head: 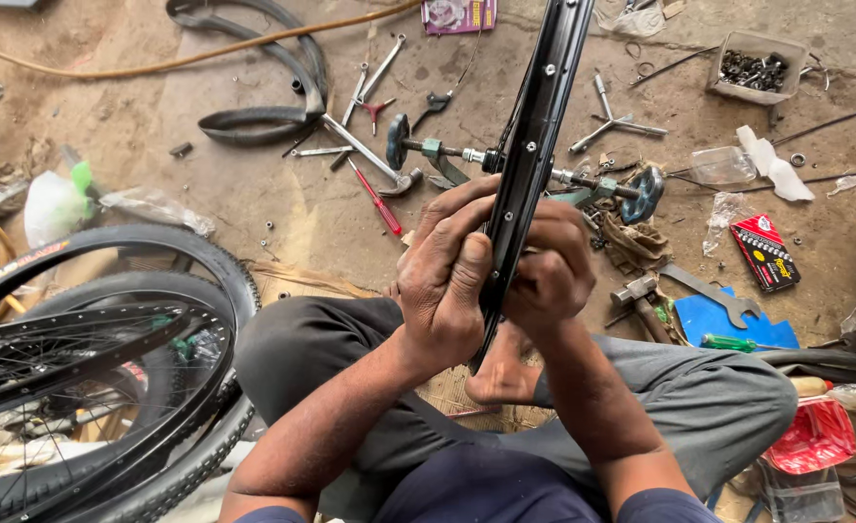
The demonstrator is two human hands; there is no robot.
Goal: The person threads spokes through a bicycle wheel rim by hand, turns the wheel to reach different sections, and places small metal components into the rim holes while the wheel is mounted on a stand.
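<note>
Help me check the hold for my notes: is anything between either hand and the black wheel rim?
Nothing visible: the left hand and right hand both clasp the black wheel rim directly.

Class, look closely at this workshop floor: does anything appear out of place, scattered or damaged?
Yes. Tools lie loose across the dirt floor rather than stored: a red-handled screwdriver, a hammer and a flat spanner. Both hands, left and right, grip a bare black rim with no tyre.
</note>
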